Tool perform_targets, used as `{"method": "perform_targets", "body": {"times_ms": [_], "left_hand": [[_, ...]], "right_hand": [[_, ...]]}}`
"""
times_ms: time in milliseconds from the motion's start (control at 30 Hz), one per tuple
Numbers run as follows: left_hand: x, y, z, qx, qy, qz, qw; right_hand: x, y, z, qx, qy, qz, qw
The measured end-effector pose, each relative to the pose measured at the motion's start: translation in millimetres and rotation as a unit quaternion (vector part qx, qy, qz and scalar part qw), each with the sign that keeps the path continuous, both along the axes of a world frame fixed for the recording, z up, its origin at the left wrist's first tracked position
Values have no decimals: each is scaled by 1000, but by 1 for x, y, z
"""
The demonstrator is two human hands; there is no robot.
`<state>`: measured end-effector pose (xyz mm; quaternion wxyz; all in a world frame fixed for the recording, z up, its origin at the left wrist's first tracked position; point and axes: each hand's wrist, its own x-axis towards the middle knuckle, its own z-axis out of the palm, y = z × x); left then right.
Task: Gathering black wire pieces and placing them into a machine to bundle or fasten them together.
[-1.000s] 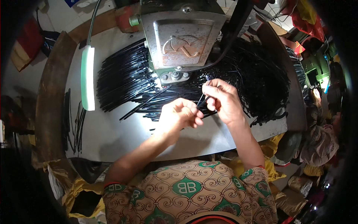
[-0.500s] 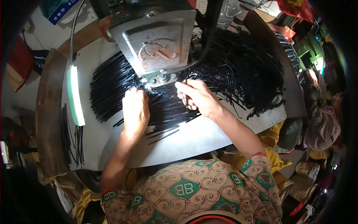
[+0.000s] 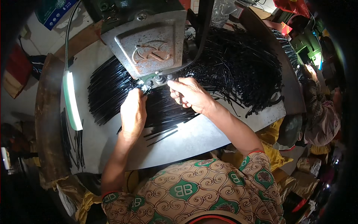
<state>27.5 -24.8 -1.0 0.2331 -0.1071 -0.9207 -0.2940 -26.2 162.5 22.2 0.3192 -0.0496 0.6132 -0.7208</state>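
Black strip (image 3: pixel 148 90) at the foot of a machine (image 3: pixel 149 46).
The left hand (image 3: pixel 133 111) pinches the strip at its fingertips; the short visible length slants up and rightward, away from the wearer. The right hand (image 3: pixel 191 95), narrowly curled, grips a dark piece (image 3: pixel 181 99), mostly hidden. Loose strips (image 3: pixel 164 115) lie between and nearer than the hands, long axes roughly left to right.

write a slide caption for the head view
Bare left hand and bare right hand near a grey-faced metal machine head, among long thin black strips.
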Motion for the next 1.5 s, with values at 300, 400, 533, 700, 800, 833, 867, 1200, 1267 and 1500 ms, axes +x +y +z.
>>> {"method": "perform_targets", "body": {"times_ms": [300,400,533,700,800,833,867,1200,1267,1500], "left_hand": [[-14,14,12,74,-33,25,996],[-15,17,15,100,-48,25,993],[-15,18,16,111,-45,22,993],[-15,18,17,79,-30,35,996],[-15,20,17,99,-25,30,994],[-15,20,17,98,-26,31,994],[-15,20,16,97,-26,31,994],[-16,21,15,27,-13,50,998],[-15,20,13,13,-27,51,998],[-15,17,8,-155,82,48,983]], "right_hand": [[-3,-5,2,-5,-30,0,1000],[-3,-6,1,-6,-33,2,999],[-3,-6,-2,-22,-30,4,999],[-4,-6,-2,-25,-26,6,999],[-5,-7,-3,-22,-21,5,1000],[-5,-7,-3,-21,-21,5,1000],[-5,-7,-3,-18,-20,4,1000],[-4,-8,-3,-3,-18,4,1000],[-4,-8,-3,-4,-16,4,1000],[-5,-9,-5,-1,-24,-2,1000]]}}
